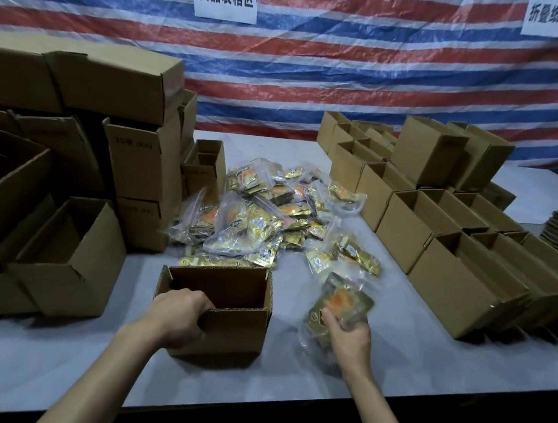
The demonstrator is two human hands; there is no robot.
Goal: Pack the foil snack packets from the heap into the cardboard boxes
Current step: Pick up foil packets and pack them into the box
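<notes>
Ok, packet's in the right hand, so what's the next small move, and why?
Probably swing the right hand left and lower its packet into the open box. The left hand grips its near rim, steadying it, and no packet shows inside.

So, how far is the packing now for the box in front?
Little looks done: no packet shows inside the open box. In hand: the left hand grips its near wall, and the right hand holds one foil packet beside it. Left: the whole heap behind, and the open cartons on the right.
</notes>
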